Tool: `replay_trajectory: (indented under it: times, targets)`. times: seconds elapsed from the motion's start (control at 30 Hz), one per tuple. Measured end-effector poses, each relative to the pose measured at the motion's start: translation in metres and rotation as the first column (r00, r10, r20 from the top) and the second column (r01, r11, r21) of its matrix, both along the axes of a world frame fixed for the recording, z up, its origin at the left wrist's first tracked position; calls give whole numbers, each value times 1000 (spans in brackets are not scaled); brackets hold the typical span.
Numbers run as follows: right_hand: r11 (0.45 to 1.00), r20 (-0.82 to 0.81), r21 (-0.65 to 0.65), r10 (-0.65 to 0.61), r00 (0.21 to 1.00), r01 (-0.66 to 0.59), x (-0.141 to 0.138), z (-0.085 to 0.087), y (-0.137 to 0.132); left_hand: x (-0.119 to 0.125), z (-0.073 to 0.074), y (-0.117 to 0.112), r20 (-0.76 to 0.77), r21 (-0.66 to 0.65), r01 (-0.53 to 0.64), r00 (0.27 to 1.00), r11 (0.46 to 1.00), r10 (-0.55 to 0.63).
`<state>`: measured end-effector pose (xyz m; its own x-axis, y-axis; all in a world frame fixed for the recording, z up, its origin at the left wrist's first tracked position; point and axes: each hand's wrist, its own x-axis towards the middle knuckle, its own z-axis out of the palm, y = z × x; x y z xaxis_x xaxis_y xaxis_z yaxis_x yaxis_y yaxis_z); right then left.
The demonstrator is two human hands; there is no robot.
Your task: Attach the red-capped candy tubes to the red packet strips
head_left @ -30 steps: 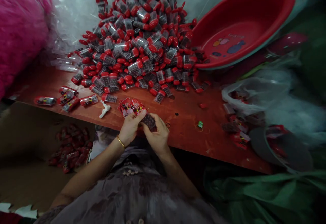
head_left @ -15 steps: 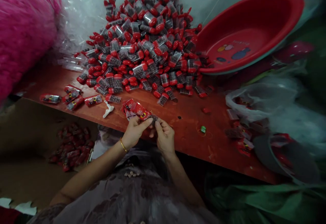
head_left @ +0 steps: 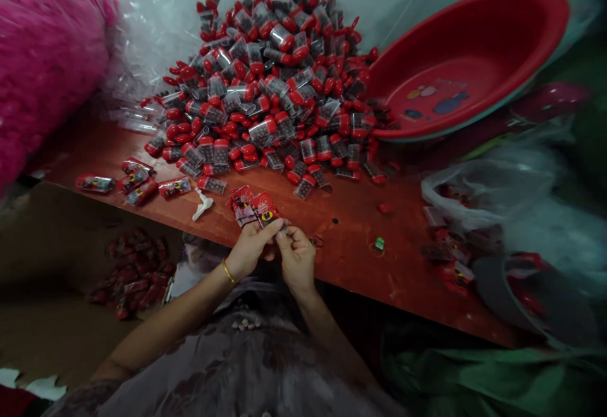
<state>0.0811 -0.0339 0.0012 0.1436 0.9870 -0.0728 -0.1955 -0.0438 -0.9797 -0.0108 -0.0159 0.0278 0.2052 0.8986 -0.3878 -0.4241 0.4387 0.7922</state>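
Close to the table's front edge, my left hand (head_left: 250, 250) pinches a small red printed plastic packet (head_left: 267, 207). My right hand (head_left: 298, 257) is closed against my left, its thumb and fingertips on the packet's lower end, mostly hidden by the fingers. Other red printed packets (head_left: 243, 197) lie just behind my left hand. Small dark loops (head_left: 316, 241) rest on the table right of my right hand. A tall heap of clear containers with red caps and dark contents (head_left: 265, 131) rises behind both hands.
Filled red packets (head_left: 135, 180) and a crumpled white scrap (head_left: 202, 204) lie left on the table (head_left: 353, 252). A red basin (head_left: 484, 56) leans back right, and plastic bags (head_left: 493, 183) sit right. A pink bundle (head_left: 52, 56) stands left; more packets (head_left: 137, 271) are below.
My right hand has shifted slightly left and in towards my left hand. The packet is more upright, and the dark piece between my fingertips is now covered. Dark loops show beside my right hand.
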Motion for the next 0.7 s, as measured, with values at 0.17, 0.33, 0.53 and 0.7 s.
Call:
replay_trajectory:
  times: [0.17,0.33,0.53,0.7]
  targets:
    - [991,180,65,101,978,-115,-5,-1,14,-13,1,-1,102,-54,43,994,998,-38]
    - [957,774,188,-6,633,-221,15,4,52,-69,-2,-12,135,-213,-71,986,975,101]
    - [991,994,75,-66,86,-106,60,-11,86,-161,-8,-44,29,-290,-748,617,598,786]
    - [975,985,168,-160,72,-142,37,-10,57,-136,-11,-47,-290,65,-670,696,739,657]
